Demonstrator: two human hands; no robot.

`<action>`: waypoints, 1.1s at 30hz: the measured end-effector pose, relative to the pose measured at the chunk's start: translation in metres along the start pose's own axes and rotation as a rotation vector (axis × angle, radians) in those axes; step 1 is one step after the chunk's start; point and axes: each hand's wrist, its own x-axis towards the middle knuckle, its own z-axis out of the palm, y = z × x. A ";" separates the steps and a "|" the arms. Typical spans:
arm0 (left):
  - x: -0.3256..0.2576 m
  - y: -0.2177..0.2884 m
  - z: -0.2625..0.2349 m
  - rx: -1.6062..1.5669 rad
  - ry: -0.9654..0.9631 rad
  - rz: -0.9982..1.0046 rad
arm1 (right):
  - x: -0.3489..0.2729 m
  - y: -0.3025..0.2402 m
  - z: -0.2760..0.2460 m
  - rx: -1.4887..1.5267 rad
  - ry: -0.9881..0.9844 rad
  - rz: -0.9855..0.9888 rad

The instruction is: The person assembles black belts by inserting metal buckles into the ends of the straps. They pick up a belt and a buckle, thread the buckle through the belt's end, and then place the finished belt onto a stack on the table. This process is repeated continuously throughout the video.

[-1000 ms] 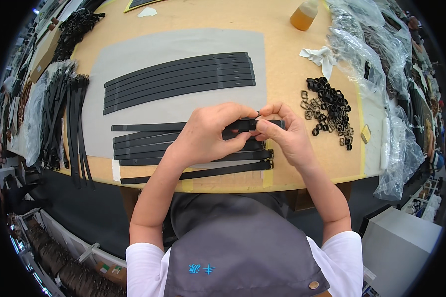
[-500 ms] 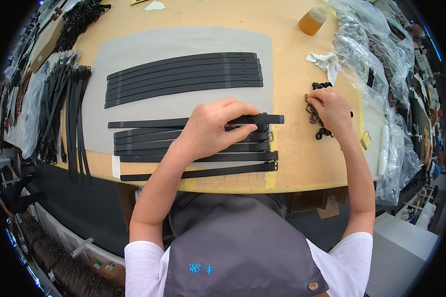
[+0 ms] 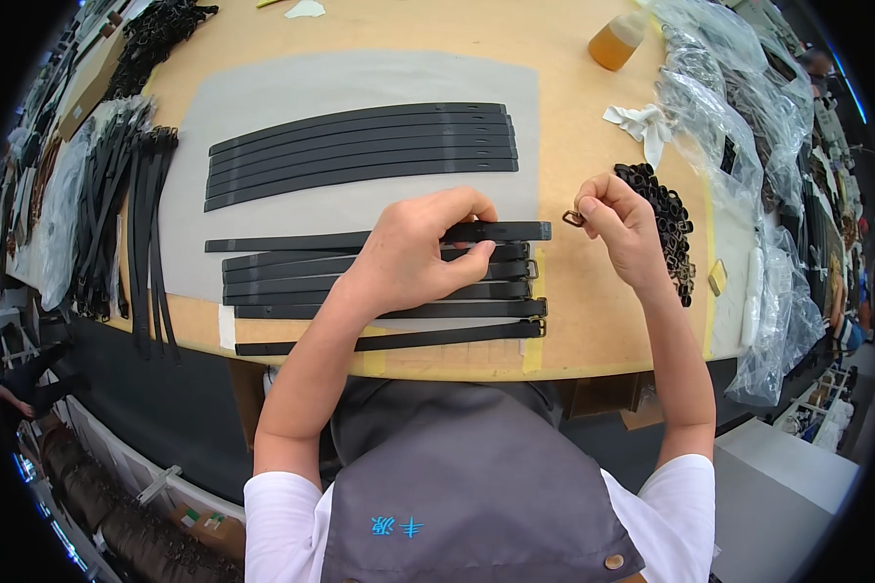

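One buckle (image 3: 574,219), six near straps (image 3: 379,291)

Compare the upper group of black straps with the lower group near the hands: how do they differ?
The upper group of straps lies untouched; the lower group of straps is under the left hand. Upper ends look bare; several lower ends carry metal buckles. The upper set is evenly aligned; lower ends are staggered. Both are black, on the grey mat.

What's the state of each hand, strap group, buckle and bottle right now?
left hand: pinching the top strap of the near group.
top strap: flat, end bare, no buckle.
right hand: raised, pinching one metal buckle.
lower straps: flat, some with buckles at the right end.
far strap stack: laid side by side, untouched.
buckle pile: loose heap.
amber bottle: upright.
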 end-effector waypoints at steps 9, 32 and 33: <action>0.001 0.010 -0.003 -0.055 0.012 0.042 | -0.023 -0.015 0.013 0.295 -0.297 -0.078; -0.008 0.033 0.008 0.070 -0.239 -0.047 | -0.040 -0.038 0.043 -0.039 -0.355 -0.051; -0.008 0.035 0.008 0.071 -0.248 -0.058 | -0.041 -0.039 0.044 -0.023 -0.338 -0.036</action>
